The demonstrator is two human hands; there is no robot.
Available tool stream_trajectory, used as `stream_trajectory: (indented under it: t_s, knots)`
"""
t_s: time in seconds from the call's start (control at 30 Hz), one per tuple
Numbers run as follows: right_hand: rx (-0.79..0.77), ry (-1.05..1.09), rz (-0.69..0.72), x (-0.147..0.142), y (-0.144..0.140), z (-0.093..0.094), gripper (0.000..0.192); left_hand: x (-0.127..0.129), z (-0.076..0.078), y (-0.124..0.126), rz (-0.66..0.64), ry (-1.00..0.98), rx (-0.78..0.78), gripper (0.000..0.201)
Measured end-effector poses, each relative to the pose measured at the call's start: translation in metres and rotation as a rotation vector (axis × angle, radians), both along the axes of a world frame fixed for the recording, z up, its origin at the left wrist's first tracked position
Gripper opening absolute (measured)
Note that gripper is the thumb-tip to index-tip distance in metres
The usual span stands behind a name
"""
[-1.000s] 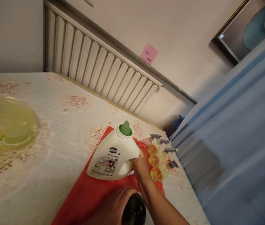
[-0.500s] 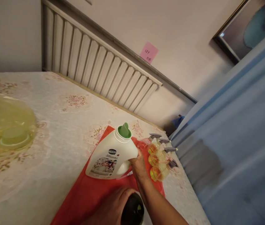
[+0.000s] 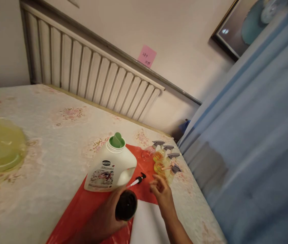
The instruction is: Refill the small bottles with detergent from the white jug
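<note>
Low centre of the frame: our left hand (image 3: pixel 105 218) is clamped on the dark bottle (image 3: pixel 126 205); our right hand (image 3: pixel 162 192), fingers apart, hovers just right of the pump (image 3: pixel 136 181), beside the white jug (image 3: pixel 110 169).

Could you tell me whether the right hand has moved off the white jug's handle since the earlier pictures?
Yes. The right hand has let go of the white jug and drawn back toward the person, open above the red cloth.

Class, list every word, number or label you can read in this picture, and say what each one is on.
Pink sticky note on the wall: handwritten marks, perhaps numbers, too small to read.
White jug label: a dark badge and a line of print over a picture, too blurred to read.
No other writing shows.
</note>
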State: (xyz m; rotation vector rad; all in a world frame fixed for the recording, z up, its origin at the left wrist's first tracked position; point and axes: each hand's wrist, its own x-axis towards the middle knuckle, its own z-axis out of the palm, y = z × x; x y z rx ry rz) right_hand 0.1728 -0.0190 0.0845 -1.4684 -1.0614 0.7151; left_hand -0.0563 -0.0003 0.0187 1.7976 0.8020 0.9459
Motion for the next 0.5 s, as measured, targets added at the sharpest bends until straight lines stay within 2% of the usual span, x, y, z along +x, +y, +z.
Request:
stream_trajectory:
  t_s: [0.13,0.23,0.43,0.5]
  knots:
    - [-0.091,0.106,-0.028,0.010,-0.053,-0.022,0.038,0.001,-0.015,0.001,0.037,0.076,-0.012,0.088]
    - [-0.151,0.179,-0.016,0.008,-0.081,-0.038,0.037,0.002,-0.023,-0.001,0.094,0.128,0.014,0.089]
    - [-0.134,0.310,-0.062,-0.002,-0.105,-0.065,0.036,-0.003,-0.031,-0.009,0.196,0.216,0.081,0.096]
    - [-0.131,0.329,-0.055,-0.003,-0.108,-0.071,0.036,-0.013,-0.033,-0.011,0.257,0.240,0.131,0.089]
